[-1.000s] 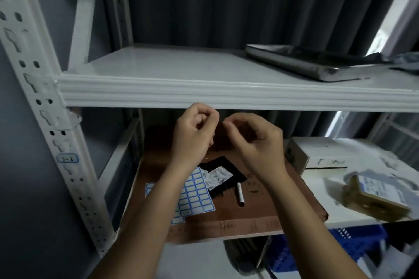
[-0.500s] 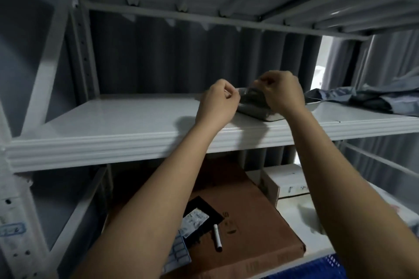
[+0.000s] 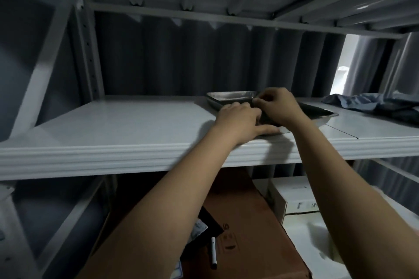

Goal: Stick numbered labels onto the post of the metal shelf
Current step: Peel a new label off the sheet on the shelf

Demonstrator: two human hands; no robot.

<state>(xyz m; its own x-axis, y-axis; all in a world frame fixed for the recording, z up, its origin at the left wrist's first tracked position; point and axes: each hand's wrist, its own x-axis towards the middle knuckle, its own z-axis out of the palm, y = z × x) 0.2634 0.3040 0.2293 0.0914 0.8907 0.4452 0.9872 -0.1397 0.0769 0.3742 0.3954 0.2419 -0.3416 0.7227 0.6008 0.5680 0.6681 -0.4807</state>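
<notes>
Both my hands are up on the middle white shelf (image 3: pixel 136 124) at a flat metal tray (image 3: pixel 231 97). My left hand (image 3: pixel 240 118) lies over the tray's near edge, thumb stretched along the shelf below it. My right hand (image 3: pixel 277 104) is just behind, fingertips pinched together over the tray's rim; anything between them is hidden. The rear left post (image 3: pixel 87 59) with its holes stands far to the left of my hands. A corner of the blue-bordered label sheet (image 3: pixel 178 272) peeks out under my left forearm on the lower shelf.
On the lower shelf a brown cardboard box (image 3: pixel 249 222) carries a white marker pen (image 3: pixel 213 253) and a black packet (image 3: pixel 204 231). A white box (image 3: pixel 294 199) stands to its right. Blue cloth (image 3: pixel 371 104) lies at the right of the middle shelf. Another shelf runs overhead.
My view has tilted up from the lower shelf. Both hands rose from above the label sheet to the middle shelf and settled on the metal tray, the left one lowering onto its edge.
</notes>
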